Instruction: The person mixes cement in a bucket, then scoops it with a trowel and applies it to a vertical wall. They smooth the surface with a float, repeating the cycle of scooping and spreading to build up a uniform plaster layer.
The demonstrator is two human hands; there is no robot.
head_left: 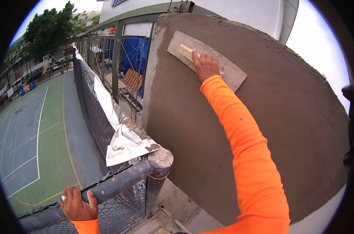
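My right hand is closed round the pale handle of a long plastering float. The float's flat face lies against wet grey-brown mortar that covers the wall panel, near its upper left part. My right arm, in an orange sleeve, reaches up across the panel. At the lower left, my left hand grips the top rail of a chain-link fence, with a ring on one finger. The rail joins a mortar-splashed corner post to the right of that hand.
A white cloth drapes over the fence top. Left of the fence, far below, lies a green and blue sports court. Scaffolding, a blue tarp and a wooden pallet stand behind. An orange-clad person is far off.
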